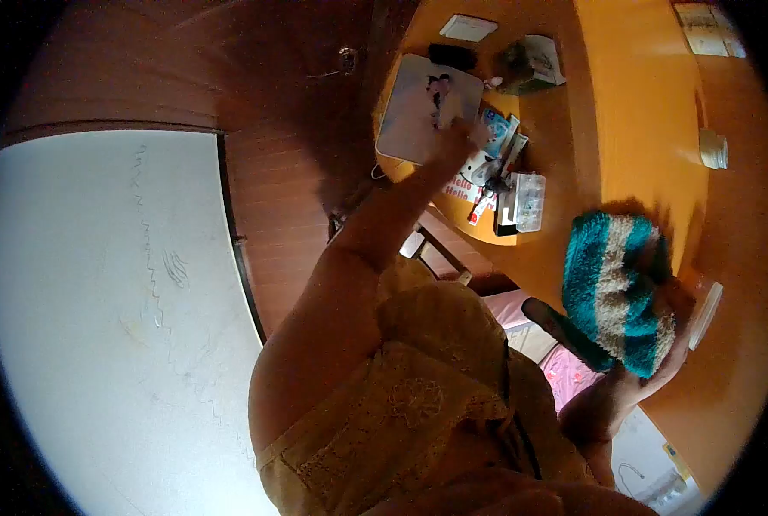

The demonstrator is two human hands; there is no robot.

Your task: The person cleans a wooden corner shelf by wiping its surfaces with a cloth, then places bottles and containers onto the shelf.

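My right hand (678, 314) grips a fluffy striped cloth (612, 279), teal and off-white, and holds it up against the orange wooden surface at the right. The cloth hides part of its fingers. My left hand (463, 138) reaches out over the desk, at the edge of a pale board (410, 116) with a dark and pink cartoon figure on it. Beside that hand lies a blue and white packet (496, 133). The left fingers are dim and blurred, so their grip cannot be made out.
On the orange desk (560, 138) are a clear plastic box (530, 203), a Hello Kitty item (468, 191), a greenish box (534, 64) and a black object (453, 57). A small jar (713, 150) stands farther right. A white panel (117, 310) with scribbles fills the left.
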